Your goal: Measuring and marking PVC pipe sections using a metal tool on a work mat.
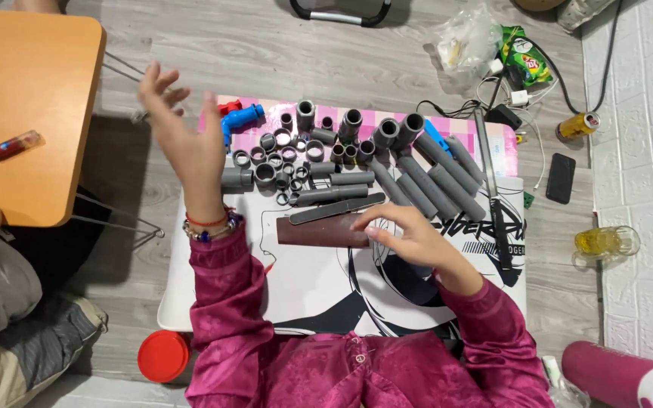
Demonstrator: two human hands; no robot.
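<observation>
Magenta sleeves are filling the near edge; your right hand [410,238] is pressing fingertips on the brown strip [323,230] at the board [190,302] centre, grip narrow, holding nothing. Your left hand [183,136] is lifting, wide and empty, over the far-left corner. Grey pipes [432,177] are lying sorted along the far edge, none joined yet.

Far half of mat [311,291] crowded by grey pipe pieces [319,151] and sandpaper sheet [323,230]; near half left open. Left flank blocked by orange table [28,113].
</observation>
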